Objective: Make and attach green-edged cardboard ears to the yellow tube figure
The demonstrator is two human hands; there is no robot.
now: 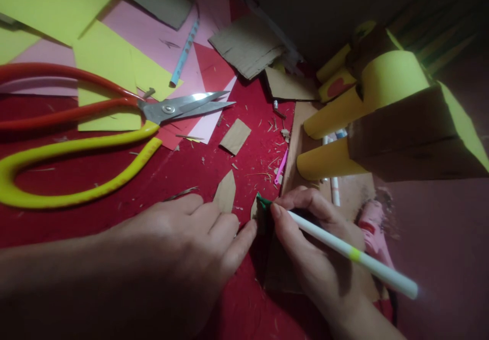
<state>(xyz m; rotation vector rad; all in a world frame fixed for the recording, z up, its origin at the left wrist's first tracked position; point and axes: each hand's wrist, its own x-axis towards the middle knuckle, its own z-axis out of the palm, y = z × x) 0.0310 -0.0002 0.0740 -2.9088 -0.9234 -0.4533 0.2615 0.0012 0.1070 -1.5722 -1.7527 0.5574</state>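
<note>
My right hand [313,228] grips a white felt-tip marker [355,255] with a yellow-green band. Its green tip meets a small pointed cardboard piece [255,207], which shows green along one side. My left hand [206,233] lies palm down on the red cloth, fingers extended. Its index fingertip touches the lower end of that piece. Beside these fingers is a second pointed cardboard piece [226,192], its lower end hidden by the hand. Large scissors [168,110] with red and yellow handles lie beyond my left hand, blades apart.
Yellow and brown cardboard figures with tube-shaped legs [332,159] stand at right. A pink glue gun [374,228] lies near my right hand. Coloured paper [103,70], a blue patterned pencil [185,52], cardboard scraps [248,45] and a cardboard rectangle [235,136] are scattered across the red cloth.
</note>
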